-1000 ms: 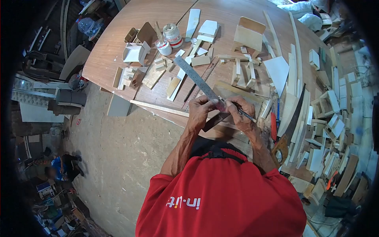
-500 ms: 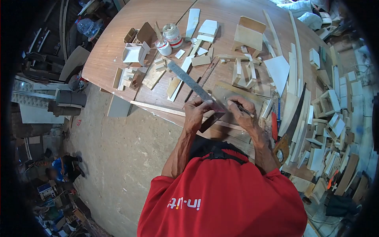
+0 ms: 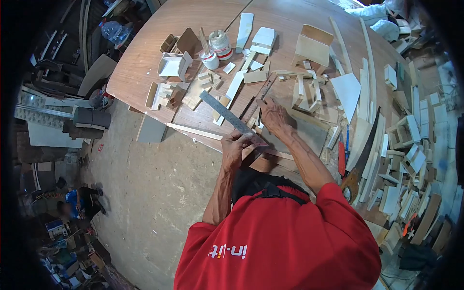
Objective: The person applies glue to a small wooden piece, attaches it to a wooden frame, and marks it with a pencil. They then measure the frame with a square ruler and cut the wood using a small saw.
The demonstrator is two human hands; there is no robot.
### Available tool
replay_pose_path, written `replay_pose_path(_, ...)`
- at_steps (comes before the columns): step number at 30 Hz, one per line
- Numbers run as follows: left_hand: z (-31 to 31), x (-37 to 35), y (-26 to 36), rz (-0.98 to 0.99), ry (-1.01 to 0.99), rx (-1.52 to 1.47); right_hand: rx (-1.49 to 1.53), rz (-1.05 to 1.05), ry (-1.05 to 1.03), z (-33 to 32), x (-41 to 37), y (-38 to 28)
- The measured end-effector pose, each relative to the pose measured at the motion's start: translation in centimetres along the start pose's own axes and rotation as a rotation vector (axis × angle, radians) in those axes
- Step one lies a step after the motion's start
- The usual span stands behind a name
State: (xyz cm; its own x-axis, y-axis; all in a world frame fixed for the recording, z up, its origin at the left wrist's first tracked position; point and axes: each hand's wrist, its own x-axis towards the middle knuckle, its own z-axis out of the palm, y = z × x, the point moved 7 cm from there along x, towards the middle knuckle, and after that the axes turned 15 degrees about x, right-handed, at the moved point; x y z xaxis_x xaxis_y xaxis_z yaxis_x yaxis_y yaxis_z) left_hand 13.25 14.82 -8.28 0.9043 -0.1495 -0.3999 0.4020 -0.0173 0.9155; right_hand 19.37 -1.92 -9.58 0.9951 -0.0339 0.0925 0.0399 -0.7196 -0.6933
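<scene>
My left hand (image 3: 234, 145) is closed on a metal try square (image 3: 224, 113), held near the table's front edge with its blade slanting up and to the left. Its handle end lies by a small dark wooden piece (image 3: 252, 155), partly hidden. My right hand (image 3: 273, 115) has its fingers closed round a thin dark pencil-like tool (image 3: 260, 116), beside a reddish ruler (image 3: 257, 100) on the table. Small wooden blocks and strips lie just beyond both hands.
Glue jars (image 3: 220, 44) stand at the back of the table (image 3: 145, 53). Small wooden models (image 3: 309, 48) surround the work. A handsaw (image 3: 352, 186) and long strips lie at right. Another person (image 3: 79, 203) is at far left, low in view.
My right hand has moved up and left, away from the square's handle end, toward the reddish ruler. My left hand still holds the square. The whole view has shifted slightly.
</scene>
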Motion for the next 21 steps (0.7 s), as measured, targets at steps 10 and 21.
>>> replay_pose_path(10,0.8,2.1,0.8,0.02,-0.029,0.0,0.793,0.255,-0.346,-3.5,-7.2,-2.0)
replay_pose_path(21,2.7,3.2,0.7,-0.006,-0.167,0.085,1.093,0.331,-0.144,-3.5,-9.5,-0.3)
